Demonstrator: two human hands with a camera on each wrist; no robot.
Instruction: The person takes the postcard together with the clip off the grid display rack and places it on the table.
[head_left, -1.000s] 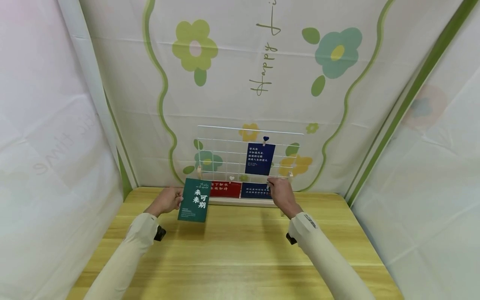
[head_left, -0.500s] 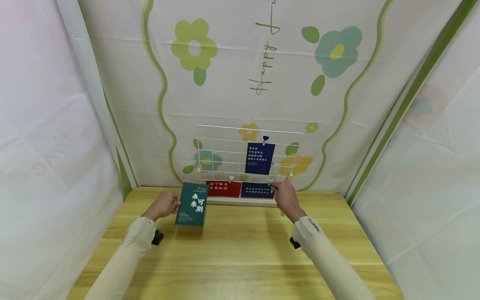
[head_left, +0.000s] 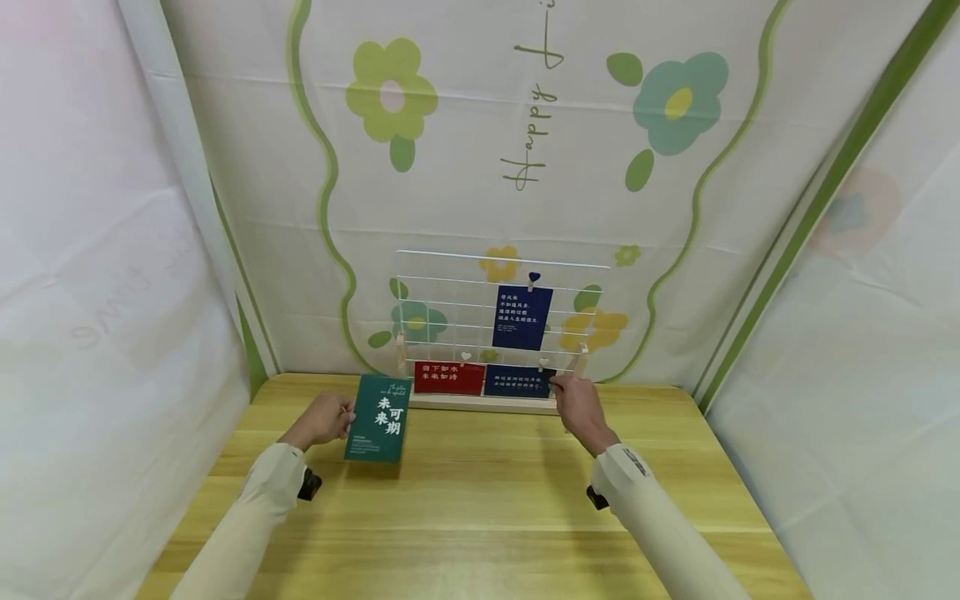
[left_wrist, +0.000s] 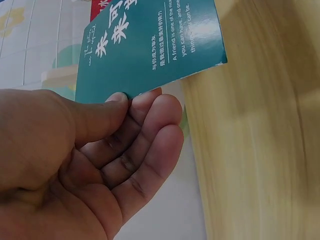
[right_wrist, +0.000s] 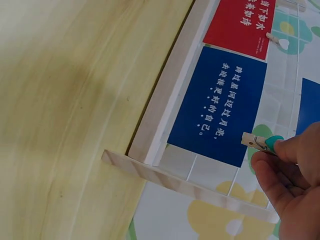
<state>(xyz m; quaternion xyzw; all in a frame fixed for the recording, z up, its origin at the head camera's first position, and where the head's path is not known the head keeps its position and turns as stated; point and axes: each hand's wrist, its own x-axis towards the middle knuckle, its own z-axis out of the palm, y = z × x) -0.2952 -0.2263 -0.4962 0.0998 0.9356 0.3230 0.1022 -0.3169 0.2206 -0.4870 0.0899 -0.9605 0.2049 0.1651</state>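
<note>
In the head view my left hand (head_left: 324,419) pinches a green postcard (head_left: 377,419) by its left edge, above the table. The left wrist view shows the thumb pressed on the card (left_wrist: 135,60) against curled fingers. My right hand (head_left: 581,408) is by the lower right of a wire grid rack (head_left: 450,302). It pinches a small wooden clothespin (right_wrist: 256,142) with a teal heart. The pin's tip overlaps the edge of a blue card (right_wrist: 220,105); whether it grips that card I cannot tell. A white-heart clip (head_left: 543,363) shows at that card's top.
A red card (head_left: 448,378) stands on the rack's wooden base (head_left: 450,403), left of the blue card, under another white-heart clip (head_left: 466,357). Higher up hangs a dark blue card (head_left: 522,318) from a blue-heart clip (head_left: 534,279). Flowered cloth walls enclose the wooden table (head_left: 465,517).
My right hand has shifted right and slightly down, so the white-heart clip and more of the lower blue card show. My left hand has drawn the green postcard down and left, uncovering the red card.
</note>
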